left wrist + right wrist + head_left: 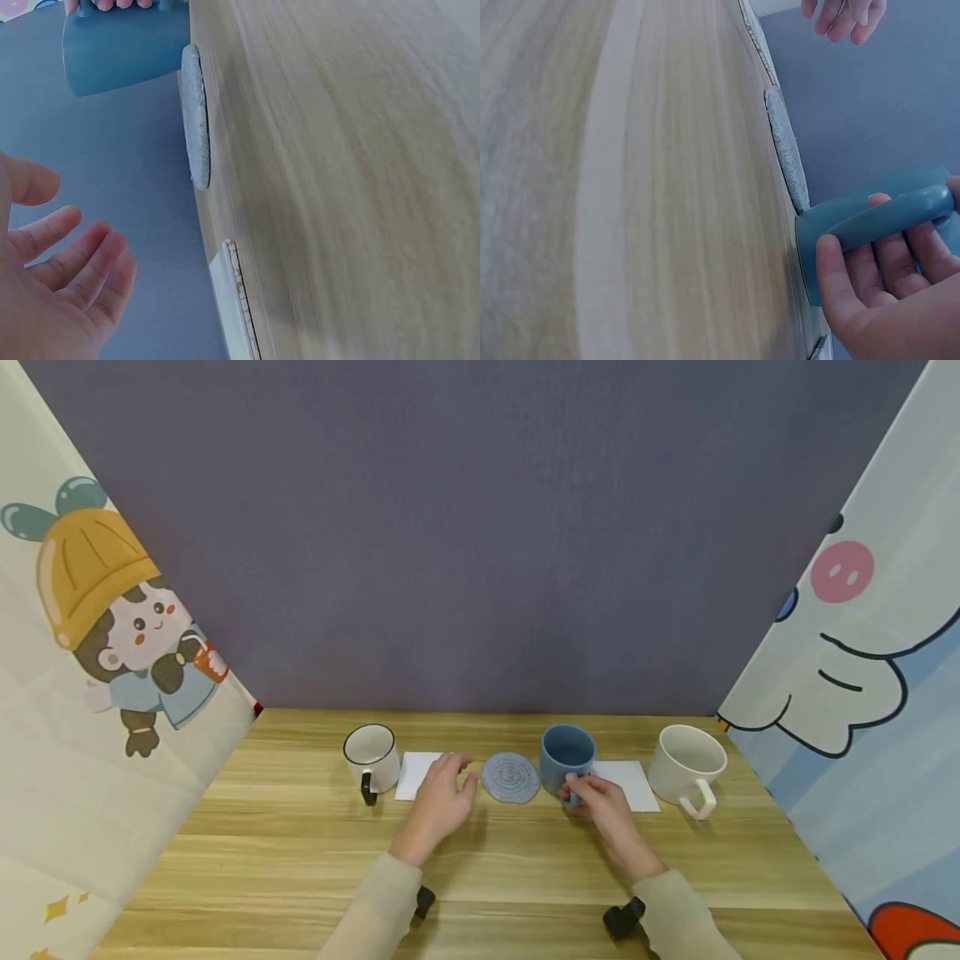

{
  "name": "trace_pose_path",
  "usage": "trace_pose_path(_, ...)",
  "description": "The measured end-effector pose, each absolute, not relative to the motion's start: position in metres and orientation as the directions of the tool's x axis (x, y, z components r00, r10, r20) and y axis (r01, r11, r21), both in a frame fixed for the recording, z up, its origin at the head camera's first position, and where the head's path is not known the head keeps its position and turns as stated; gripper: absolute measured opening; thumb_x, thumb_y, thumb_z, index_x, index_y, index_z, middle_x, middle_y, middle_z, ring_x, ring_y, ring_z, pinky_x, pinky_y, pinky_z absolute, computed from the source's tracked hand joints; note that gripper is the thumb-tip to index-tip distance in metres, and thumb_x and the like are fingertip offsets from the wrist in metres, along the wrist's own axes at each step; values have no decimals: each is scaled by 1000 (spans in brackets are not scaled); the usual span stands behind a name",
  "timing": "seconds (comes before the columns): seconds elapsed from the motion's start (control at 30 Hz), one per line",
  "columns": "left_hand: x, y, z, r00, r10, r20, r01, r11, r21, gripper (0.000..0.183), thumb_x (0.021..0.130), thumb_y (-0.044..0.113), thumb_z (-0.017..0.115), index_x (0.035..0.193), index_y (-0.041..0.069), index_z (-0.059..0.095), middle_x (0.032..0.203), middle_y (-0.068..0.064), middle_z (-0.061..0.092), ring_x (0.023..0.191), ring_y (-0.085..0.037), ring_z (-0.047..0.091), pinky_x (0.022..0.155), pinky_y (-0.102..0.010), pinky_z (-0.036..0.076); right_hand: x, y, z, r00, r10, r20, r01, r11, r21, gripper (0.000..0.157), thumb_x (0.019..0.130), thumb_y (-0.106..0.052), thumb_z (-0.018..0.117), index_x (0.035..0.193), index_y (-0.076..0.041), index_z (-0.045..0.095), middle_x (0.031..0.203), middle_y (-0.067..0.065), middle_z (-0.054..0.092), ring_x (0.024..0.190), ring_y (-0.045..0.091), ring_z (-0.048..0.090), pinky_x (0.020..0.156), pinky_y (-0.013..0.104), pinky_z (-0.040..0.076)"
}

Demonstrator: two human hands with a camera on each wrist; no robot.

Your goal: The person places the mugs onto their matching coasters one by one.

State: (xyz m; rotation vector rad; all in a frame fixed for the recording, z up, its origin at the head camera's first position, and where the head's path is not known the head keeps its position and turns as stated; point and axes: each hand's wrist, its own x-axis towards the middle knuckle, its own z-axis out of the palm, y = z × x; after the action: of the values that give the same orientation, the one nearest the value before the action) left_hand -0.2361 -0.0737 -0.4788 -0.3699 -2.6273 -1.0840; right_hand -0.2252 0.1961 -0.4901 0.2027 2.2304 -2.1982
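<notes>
My right hand (pixel 609 817) grips the handle of a blue mug (pixel 557 770), its fingers curled through and around it in the right wrist view. Upright, the mug stands just right of a round grey-blue woven coaster (pixel 510 778); its base is at the table surface. My left hand (pixel 441 800) hovers over a white square coaster (pixel 410 775) left of the round one, fingers loosely spread and holding nothing. In the left wrist view the left palm and fingers (pixel 90 277) are apart from the white coaster (pixel 231 300).
A white mug with black rim and handle (pixel 375 756) stands at the left. Another white square (pixel 633 785) lies right of the blue mug, and a wide cream mug (pixel 675 768) stands beyond it. A grey panel (pixel 480 543) rises behind the wooden table (pixel 517 877).
</notes>
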Motion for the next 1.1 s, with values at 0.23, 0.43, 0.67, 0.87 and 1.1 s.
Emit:
trace_pose_path(0.23, -239, -72, -478, -929, 143, 342, 341, 689, 640, 31, 99, 18, 62, 126, 3, 64, 120, -12, 65, 113, -29, 59, 96, -47, 49, -225, 194, -488, -992, 92, -87, 89, 16, -996, 32, 103, -20, 62, 102, 12, 67, 92, 9, 70, 85, 14, 67, 81, 37, 57)
trace_pose_path(0.43, -241, -71, -481, -920, 152, 362, 361, 689, 629, 31, 98, 17, 62, 125, 1, 64, 117, -13, 66, 110, -30, 60, 93, -48, 50, -225, 193, -489, -992, 99, -75, 78, 26, -997, 34, 102, -21, 62, 101, 13, 68, 91, 10, 69, 84, 15, 67, 81, 37, 57)
trace_pose_path(0.67, -247, -69, -484, -925, 167, 342, 356, 697, 622, 32, 98, 18, 62, 126, 2, 64, 119, -13, 66, 112, -30, 60, 96, -48, 49, -225, 193, -490, -992, 106, -73, 75, 18, -997, 31, 102, -18, 61, 101, 12, 66, 91, 11, 69, 84, 15, 66, 78, 34, 57)
trace_pose_path(0.87, -254, -65, -484, -923, 199, 328, 366, 715, 596, 31, 98, 17, 63, 125, 2, 65, 120, -13, 66, 114, -32, 60, 98, -50, 48, -225, 191, -489, -991, 115, -61, 66, 34, -997, 32, 102, -19, 62, 99, 12, 67, 88, 9, 68, 82, 15, 65, 76, 33, 58)
trace_pose_path(1.1, -261, -61, -485, -928, 227, 297, 364, 726, 583, 32, 98, 18, 62, 126, 1, 64, 120, -14, 65, 114, -33, 60, 99, -50, 48, -226, 190, -488, -991, 109, -71, 76, 42, -996, 34, 103, -21, 61, 95, 11, 68, 87, 8, 67, 80, 14, 66, 80, 37, 58)
